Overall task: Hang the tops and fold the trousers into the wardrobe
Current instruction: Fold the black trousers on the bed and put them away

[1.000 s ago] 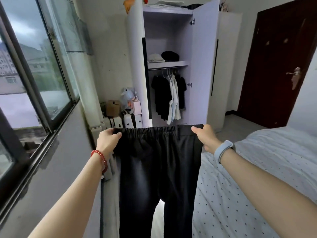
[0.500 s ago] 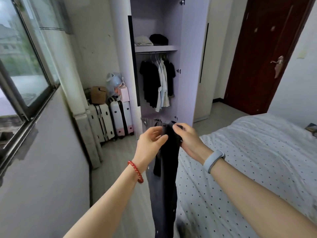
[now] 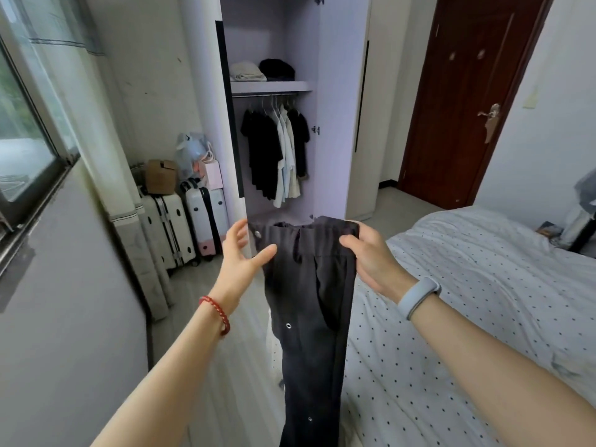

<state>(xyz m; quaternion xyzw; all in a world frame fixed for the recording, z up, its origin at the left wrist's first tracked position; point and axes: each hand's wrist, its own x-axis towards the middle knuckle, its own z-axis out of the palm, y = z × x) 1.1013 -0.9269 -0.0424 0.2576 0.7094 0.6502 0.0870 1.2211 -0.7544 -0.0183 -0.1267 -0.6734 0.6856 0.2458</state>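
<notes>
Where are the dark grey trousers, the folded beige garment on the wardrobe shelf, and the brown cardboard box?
dark grey trousers (image 3: pixel 309 285), head view, upper leg fabric
folded beige garment (image 3: pixel 246 71), head view, top fold
brown cardboard box (image 3: pixel 161 177), head view, front face

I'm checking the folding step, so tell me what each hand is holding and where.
The right hand grips the dark trousers at the waistband. The left hand is open, fingers spread beside the waistband's other end, gripping nothing.
</notes>
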